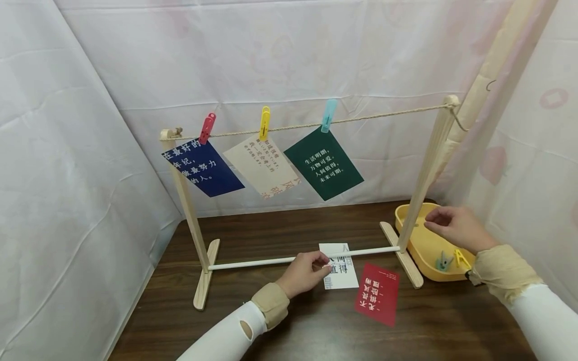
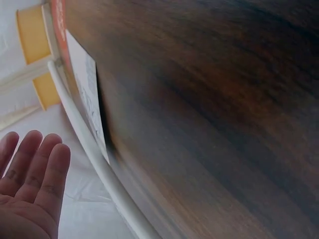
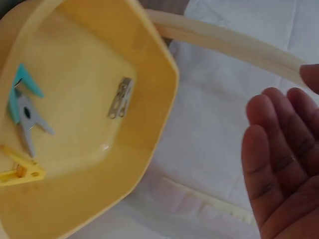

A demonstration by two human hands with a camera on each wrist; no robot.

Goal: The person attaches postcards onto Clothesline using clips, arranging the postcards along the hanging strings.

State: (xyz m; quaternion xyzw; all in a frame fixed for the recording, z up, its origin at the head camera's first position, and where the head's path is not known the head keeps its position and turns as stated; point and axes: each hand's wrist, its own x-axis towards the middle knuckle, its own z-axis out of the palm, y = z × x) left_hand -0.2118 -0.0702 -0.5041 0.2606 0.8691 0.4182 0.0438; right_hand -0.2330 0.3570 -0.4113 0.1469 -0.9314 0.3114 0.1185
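My left hand hovers by the left edge of a white card with dark characters, near the white rod. Its fingers show loosely extended with nothing in them. Above the yellow basin is my right hand, fingers gently bent and holding nothing. In the basin lie a yellow clothespin, a grey clothespin, a teal clothespin and a pale clip. Beside the white card lies a red card.
A wooden stand carries a rope. From it hang a blue card by a red clothespin, a cream card by a yellow clothespin, and a green card by a light blue clothespin.
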